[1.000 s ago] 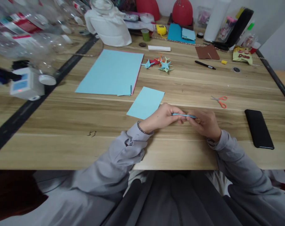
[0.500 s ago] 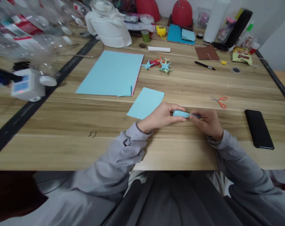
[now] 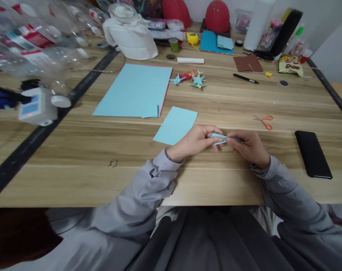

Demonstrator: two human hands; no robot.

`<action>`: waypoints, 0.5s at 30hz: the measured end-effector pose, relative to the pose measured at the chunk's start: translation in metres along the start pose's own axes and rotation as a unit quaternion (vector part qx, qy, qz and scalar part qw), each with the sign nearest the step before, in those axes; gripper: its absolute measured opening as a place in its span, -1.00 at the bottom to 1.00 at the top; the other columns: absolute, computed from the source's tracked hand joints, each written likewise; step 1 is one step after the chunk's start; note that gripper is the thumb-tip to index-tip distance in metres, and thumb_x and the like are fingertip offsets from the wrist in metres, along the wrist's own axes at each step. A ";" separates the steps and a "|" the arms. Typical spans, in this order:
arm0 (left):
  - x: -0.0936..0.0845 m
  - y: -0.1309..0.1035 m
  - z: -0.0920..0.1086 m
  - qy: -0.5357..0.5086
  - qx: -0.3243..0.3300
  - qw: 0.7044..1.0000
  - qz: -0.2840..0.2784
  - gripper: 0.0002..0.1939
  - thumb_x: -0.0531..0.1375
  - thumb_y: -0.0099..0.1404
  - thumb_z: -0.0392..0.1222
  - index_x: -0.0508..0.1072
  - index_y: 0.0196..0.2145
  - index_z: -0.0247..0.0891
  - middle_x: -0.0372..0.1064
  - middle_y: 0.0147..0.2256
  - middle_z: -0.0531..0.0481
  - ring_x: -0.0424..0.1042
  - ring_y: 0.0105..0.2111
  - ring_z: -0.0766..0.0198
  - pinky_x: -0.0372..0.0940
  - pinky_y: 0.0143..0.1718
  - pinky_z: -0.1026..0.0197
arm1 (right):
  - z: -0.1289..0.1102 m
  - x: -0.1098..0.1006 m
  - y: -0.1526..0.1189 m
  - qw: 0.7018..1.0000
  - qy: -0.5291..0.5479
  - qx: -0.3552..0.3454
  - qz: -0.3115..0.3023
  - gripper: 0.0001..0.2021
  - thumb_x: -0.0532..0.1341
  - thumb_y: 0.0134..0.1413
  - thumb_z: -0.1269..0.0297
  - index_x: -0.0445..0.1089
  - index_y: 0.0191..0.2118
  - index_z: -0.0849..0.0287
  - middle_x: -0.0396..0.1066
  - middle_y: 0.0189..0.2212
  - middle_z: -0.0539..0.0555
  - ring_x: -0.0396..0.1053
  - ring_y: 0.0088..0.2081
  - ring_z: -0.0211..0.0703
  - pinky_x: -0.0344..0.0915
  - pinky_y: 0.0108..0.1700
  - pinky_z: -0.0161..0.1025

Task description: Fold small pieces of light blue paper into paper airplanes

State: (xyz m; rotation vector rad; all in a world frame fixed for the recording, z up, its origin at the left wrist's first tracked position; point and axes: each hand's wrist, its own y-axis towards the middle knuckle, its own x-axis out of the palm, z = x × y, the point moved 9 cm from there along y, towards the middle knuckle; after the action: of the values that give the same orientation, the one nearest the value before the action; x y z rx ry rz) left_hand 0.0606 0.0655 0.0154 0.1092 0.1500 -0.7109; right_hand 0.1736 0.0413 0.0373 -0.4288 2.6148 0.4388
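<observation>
Between my two hands is a small folded piece of light blue paper point(image 3: 217, 138), held just above the table. My left hand point(image 3: 200, 138) pinches its left part between thumb and fingers. At the other end my right hand point(image 3: 248, 146) grips the paper, thumb on the near side, fingers partly hidden behind. A flat light blue sheet point(image 3: 175, 125) lies beside my left hand. Farther back rests a larger stack of light blue paper point(image 3: 137, 88), a pink edge showing on its right side. Several folded paper cranes point(image 3: 197, 79) in blue, red and orange lie near the stack.
Orange-handled scissors point(image 3: 265, 121) and a black phone point(image 3: 313, 154) lie to the right. A pen point(image 3: 246, 78), brown paper point(image 3: 248, 63) and a snack packet point(image 3: 291, 66) are farther back. Plastic bottles point(image 3: 41, 41) crowd the far left, near a white device point(image 3: 38, 105).
My left thumb and fingers have shifted on the folded paper, and less of it shows between my hands. The right hand keeps its grip. The camera view has moved slightly.
</observation>
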 end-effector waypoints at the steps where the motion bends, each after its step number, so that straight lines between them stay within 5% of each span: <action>1: -0.001 0.000 0.002 -0.001 0.008 1.000 0.002 -0.62 0.25 0.28 0.08 0.52 -0.25 -0.37 0.56 -0.46 -0.09 0.55 -0.47 0.26 0.36 -0.41 0.29 | 0.002 0.001 0.000 1.000 0.018 0.015 -0.007 -0.68 0.17 0.25 0.10 0.45 -0.41 0.21 0.28 -0.69 -0.08 0.18 -0.64 -0.37 0.10 -0.55 -0.37; 9: 0.001 -0.001 0.014 0.062 0.035 0.997 -0.011 -0.57 0.11 0.39 0.07 0.50 -0.42 -0.34 0.55 -0.49 -0.05 0.50 -0.49 0.34 0.31 -0.40 0.34 | 0.010 0.006 -0.002 0.995 0.084 0.046 -0.016 -0.71 0.19 0.21 0.11 0.45 -0.42 0.20 0.27 -0.69 -0.09 0.21 -0.66 -0.38 0.13 -0.59 -0.39; 12: -0.009 -0.002 0.016 0.084 0.046 0.995 0.038 -0.51 0.06 0.41 0.10 0.46 -0.48 -0.33 0.50 -0.53 -0.02 0.43 -0.52 0.37 0.27 -0.45 0.33 | 0.012 0.005 -0.002 0.993 0.102 0.057 -0.001 -0.71 0.22 0.19 0.10 0.45 -0.42 0.20 0.29 -0.70 -0.09 0.21 -0.67 -0.38 0.15 -0.60 -0.38; 15: -0.017 -0.004 0.020 0.047 0.079 0.993 0.077 -0.67 0.21 0.31 0.03 0.51 -0.28 -0.34 0.54 -0.37 -0.07 0.48 -0.40 0.31 0.33 -0.37 0.30 | 0.017 -0.002 -0.002 0.987 0.136 0.072 0.041 -0.72 0.27 0.14 0.08 0.45 -0.43 0.20 0.30 -0.72 -0.09 0.21 -0.69 -0.37 0.14 -0.62 -0.38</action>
State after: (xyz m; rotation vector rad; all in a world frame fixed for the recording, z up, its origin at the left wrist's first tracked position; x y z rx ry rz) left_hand 0.0472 0.0704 0.0383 0.3028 0.1743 -0.5638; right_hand 0.1832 0.0463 0.0232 -0.3556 2.9136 0.2259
